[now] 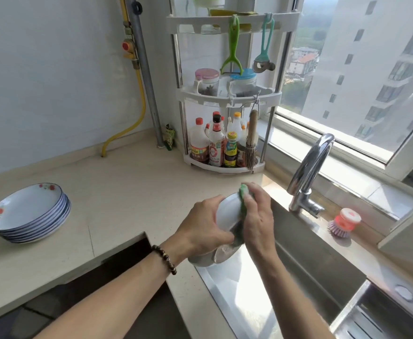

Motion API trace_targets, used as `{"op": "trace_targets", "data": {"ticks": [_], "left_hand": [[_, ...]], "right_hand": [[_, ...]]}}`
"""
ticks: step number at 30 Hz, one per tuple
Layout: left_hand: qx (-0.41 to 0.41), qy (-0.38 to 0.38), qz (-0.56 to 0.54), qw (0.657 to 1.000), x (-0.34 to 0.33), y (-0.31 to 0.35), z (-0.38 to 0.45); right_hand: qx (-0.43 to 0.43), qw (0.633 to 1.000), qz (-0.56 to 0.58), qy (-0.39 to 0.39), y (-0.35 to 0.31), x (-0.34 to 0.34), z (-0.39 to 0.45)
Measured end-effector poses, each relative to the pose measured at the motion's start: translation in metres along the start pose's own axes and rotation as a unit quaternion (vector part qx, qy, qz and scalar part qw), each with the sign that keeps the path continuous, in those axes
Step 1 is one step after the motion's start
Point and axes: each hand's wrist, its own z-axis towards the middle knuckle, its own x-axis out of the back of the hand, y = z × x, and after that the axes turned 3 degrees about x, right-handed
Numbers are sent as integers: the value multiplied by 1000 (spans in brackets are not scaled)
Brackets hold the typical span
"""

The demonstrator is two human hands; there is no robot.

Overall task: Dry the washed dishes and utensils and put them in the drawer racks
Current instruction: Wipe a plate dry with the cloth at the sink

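My left hand (204,225) grips a white bowl (226,211), tilted on its side, over the left edge of the steel sink (305,245). My right hand (258,216) holds a green cloth (242,192) pressed against the bowl's open face. More white bowls (209,259) sit below, partly hidden by my left hand. A stack of several blue-rimmed flowered plates (30,212) rests on the counter at the far left.
A curved faucet (309,167) stands behind the sink, with a pink dish brush (345,222) on the ledge to its right. A white corner rack (227,104) holds sauce bottles, jars and hanging peelers. The beige counter (117,192) has a dark opening (117,265) near its front.
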Motion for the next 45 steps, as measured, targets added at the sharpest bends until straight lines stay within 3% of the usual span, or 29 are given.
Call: {"op": "trace_targets", "data": {"ticks": [3, 6, 9, 11, 13, 17, 19, 22, 26, 29, 33, 35, 37, 42, 45], "left_hand": [[-27, -8, 20, 999, 0, -1, -1], [-66, -26, 50, 996, 12, 1, -5], [-36, 17, -115, 993, 21, -1, -5], [16, 78, -248, 965, 20, -6, -2], [61, 119, -313, 940, 12, -9, 2], [100, 168, -291, 936, 4, -8, 8], [108, 168, -303, 932, -1, -6, 7], [135, 198, -311, 920, -7, -6, 6], [150, 177, -331, 915, -2, -13, 4], [140, 133, -313, 930, -1, -7, -1], [115, 95, -273, 950, 2, -6, -7], [116, 87, -264, 954, 6, -8, -12], [123, 104, -252, 954, 6, -7, -15], [154, 186, -296, 924, 8, -6, -9], [165, 214, -286, 919, 5, -6, -10]], "right_hand": [[84, 996, -37, -16, -11, -7, -16], [-6, 995, 95, 24, -7, 11, 11], [-144, 975, 167, 36, 4, 23, 26], [-139, 979, 147, 34, 7, 21, 27], [-68, 997, 39, 9, 7, 15, 23], [108, 976, -142, -124, 14, 3, -12], [113, 970, -156, -149, 25, 9, -10], [54, 976, -138, -158, 19, 3, -6], [124, 956, -156, -215, 15, 4, -12], [59, 979, -116, -159, 10, 11, 7], [167, 953, -116, -226, -9, -5, -11], [136, 956, -121, -228, 3, 5, -3], [61, 974, -101, -192, 9, 12, 5], [122, 961, -130, -213, 12, -2, -24], [57, 977, -119, -165, 22, 5, -22]]}}
